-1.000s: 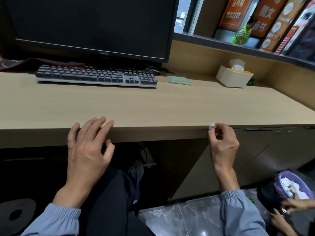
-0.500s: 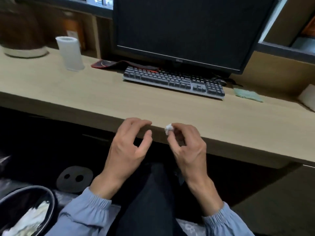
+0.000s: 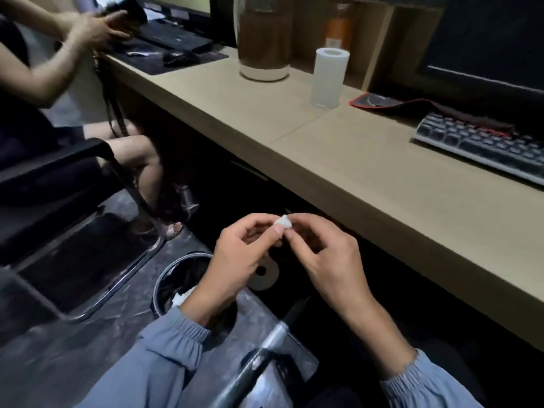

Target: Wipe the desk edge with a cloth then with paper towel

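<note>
Withdrawn from the desk edge (image 3: 412, 253), the paper wad (image 3: 283, 222) is pinched between left hand (image 3: 235, 260) and right hand (image 3: 329, 260) fingertips; wiping is judged done, dropping into the bin (image 3: 164, 278) remains.

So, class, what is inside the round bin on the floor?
White crumpled paper shows inside the bin; the rest is dark and partly covered by the left sleeve.

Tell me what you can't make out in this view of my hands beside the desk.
Head view only.
Paper wad: mostly hidden by fingertips of the left hand and right hand; condition unreadable.
Waste bin: partly covered by left forearm.
Keyboard: blurred, cut by right edge.
</note>
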Available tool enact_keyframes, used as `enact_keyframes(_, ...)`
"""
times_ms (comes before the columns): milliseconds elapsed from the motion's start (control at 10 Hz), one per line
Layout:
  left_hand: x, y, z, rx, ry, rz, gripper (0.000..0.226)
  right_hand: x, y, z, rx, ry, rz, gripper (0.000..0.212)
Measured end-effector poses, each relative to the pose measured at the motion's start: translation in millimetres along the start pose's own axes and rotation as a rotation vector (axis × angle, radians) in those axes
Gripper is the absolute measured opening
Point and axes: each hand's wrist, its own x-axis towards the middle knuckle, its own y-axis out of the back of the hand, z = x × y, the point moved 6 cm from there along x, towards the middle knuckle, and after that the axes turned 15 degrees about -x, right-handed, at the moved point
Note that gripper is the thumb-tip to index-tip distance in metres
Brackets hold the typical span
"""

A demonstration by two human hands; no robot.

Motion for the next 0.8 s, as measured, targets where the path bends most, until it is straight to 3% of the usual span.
enact_keyframes(200,1,94,-43,0.003,0.125,0.265,0.007,7,-106,12,0.131,-0.131,-0.434,0.022)
enact_keyframes(500,-1,196,-136,0.067,0.324,0.608,0.003,-13,-190,49,0.002,-0.238,-0.64,0.016)
enact_keyframes(700,9,244,-178,0.157,0.425,0.724,0.011,-20,-211,59,0.019,-0.32,-0.712,0.016)
enact_keyframes(800,10,247,-182,0.245,0.376,0.73,0.007,-22,-217,64,0.019,-0.347,-0.707,0.018)
